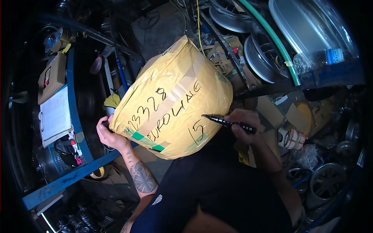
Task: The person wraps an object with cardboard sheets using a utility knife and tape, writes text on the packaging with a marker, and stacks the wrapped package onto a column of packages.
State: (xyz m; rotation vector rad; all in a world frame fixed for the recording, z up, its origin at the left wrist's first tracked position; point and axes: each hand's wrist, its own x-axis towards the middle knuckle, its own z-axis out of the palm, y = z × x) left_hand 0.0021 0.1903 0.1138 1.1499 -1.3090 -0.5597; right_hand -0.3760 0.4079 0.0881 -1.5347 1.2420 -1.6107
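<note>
A large round package (171,101) wrapped in yellow-brown paper and clear tape is tilted in front of my body. Black handwriting on it reads roughly "23328", "EUROLINE" and "15", with two green tape pieces near its lower edge. My left hand (111,134) grips the package's lower left edge with curled fingers; something small and dark shows between them, too unclear to name. In my right hand (244,121) is a black marker pen (229,122), its tip at the paper beside the "15".
Silver wheel rims (268,58) and a green hose (268,29) are at the upper right. A clipboard with paper (56,114) lies on a blue-framed shelf (72,85) at left. More rims (328,180) stand lower right, near flattened cardboard (270,110).
</note>
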